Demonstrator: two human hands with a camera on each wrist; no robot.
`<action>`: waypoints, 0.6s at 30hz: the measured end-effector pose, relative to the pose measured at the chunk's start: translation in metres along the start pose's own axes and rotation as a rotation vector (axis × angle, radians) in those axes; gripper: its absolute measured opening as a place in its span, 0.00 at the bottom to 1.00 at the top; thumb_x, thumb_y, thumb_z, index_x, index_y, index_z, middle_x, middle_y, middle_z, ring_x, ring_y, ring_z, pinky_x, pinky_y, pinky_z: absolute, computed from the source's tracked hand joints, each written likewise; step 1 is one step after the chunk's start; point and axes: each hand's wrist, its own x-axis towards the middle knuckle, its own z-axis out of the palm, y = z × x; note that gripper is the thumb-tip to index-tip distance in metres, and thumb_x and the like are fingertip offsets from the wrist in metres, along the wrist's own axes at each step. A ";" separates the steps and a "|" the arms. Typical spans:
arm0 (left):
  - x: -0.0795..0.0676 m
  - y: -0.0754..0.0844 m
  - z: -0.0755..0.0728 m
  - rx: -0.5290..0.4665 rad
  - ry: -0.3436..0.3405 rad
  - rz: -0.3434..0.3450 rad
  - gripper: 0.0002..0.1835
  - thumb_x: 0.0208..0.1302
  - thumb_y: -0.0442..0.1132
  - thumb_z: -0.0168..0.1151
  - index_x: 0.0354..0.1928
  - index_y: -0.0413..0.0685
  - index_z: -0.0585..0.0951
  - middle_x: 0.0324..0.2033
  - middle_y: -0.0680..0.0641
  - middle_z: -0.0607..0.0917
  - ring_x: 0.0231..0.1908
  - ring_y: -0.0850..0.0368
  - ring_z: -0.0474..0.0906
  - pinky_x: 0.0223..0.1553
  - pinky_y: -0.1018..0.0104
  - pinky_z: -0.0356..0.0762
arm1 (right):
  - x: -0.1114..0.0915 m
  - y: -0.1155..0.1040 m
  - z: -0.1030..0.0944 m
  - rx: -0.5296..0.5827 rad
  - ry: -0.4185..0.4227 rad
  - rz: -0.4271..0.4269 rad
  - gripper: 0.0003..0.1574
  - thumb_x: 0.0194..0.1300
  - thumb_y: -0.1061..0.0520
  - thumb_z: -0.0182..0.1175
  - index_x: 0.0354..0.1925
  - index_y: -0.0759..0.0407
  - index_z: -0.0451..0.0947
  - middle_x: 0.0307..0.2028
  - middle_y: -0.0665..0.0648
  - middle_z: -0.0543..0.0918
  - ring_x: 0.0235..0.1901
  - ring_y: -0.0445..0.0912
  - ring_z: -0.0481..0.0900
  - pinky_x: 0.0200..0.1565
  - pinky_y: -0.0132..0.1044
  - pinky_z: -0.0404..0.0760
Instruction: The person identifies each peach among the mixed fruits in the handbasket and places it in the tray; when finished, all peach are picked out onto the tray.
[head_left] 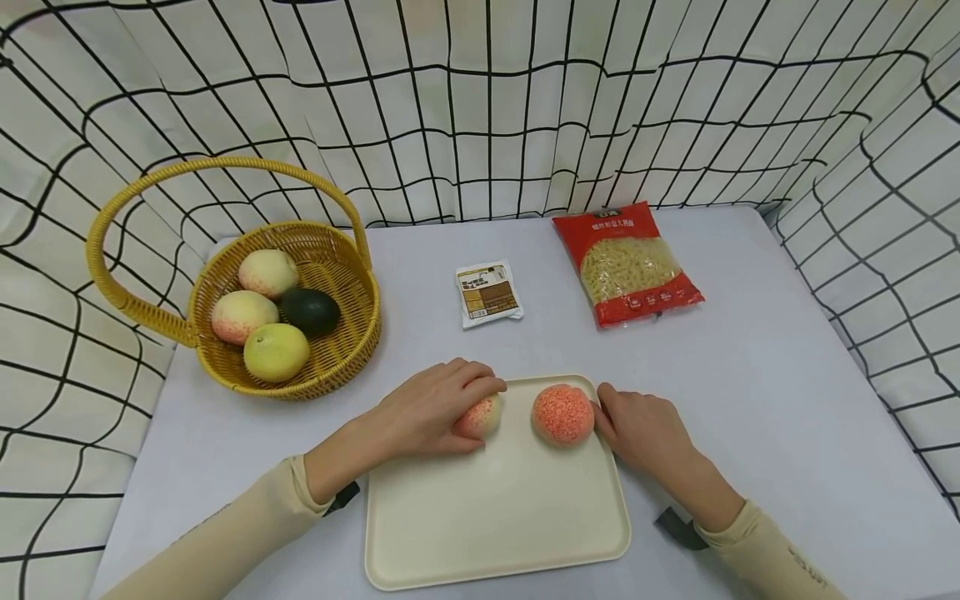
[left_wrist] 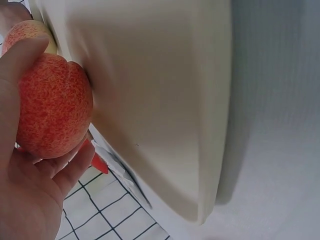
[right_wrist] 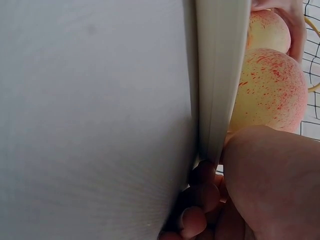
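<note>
My left hand [head_left: 431, 412] curls its fingers and thumb around a speckled peach [head_left: 482, 417] at the tray's far left part. In the left wrist view this peach [left_wrist: 55, 107] shows red, with the thumb over its top. A second peach [head_left: 562, 415] sits in the tray's far right corner, apart from the held one. At the cream tray's [head_left: 495, 517] right edge is my right hand [head_left: 647, 432]. Its thumb lies over the rim and its fingers curl at the outer side, pinching the rim [right_wrist: 220, 75] in the right wrist view. The thumb is close to the second peach.
A yellow wicker basket [head_left: 358, 367] with a tall handle stands at back left, holding two peaches [head_left: 243, 317], a yellow fruit [head_left: 276, 352] and a dark green avocado-like fruit [head_left: 311, 312]. A small white-and-brown packet [head_left: 489, 293] and a red pasta bag [head_left: 628, 265] lie behind the tray. Black netting [head_left: 487, 133] surrounds the table.
</note>
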 end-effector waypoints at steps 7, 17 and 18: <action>0.000 0.000 -0.001 0.003 0.001 -0.004 0.40 0.57 0.57 0.80 0.70 0.54 0.76 0.62 0.51 0.82 0.61 0.53 0.80 0.61 0.54 0.81 | 0.000 0.000 0.000 -0.001 0.007 -0.005 0.19 0.74 0.50 0.64 0.29 0.54 0.69 0.16 0.47 0.63 0.17 0.41 0.60 0.20 0.31 0.53; 0.001 -0.002 -0.008 0.022 0.081 0.014 0.40 0.54 0.61 0.80 0.66 0.54 0.78 0.63 0.51 0.82 0.63 0.52 0.80 0.64 0.54 0.81 | 0.000 -0.001 0.000 -0.010 0.019 -0.009 0.19 0.74 0.50 0.64 0.29 0.54 0.68 0.16 0.47 0.63 0.17 0.41 0.60 0.20 0.31 0.53; 0.000 -0.002 -0.009 0.023 0.096 0.017 0.40 0.53 0.61 0.80 0.66 0.55 0.78 0.62 0.51 0.82 0.62 0.53 0.81 0.63 0.54 0.81 | 0.000 -0.001 0.000 -0.011 0.018 -0.009 0.19 0.74 0.50 0.64 0.29 0.54 0.68 0.16 0.47 0.63 0.17 0.40 0.60 0.20 0.31 0.53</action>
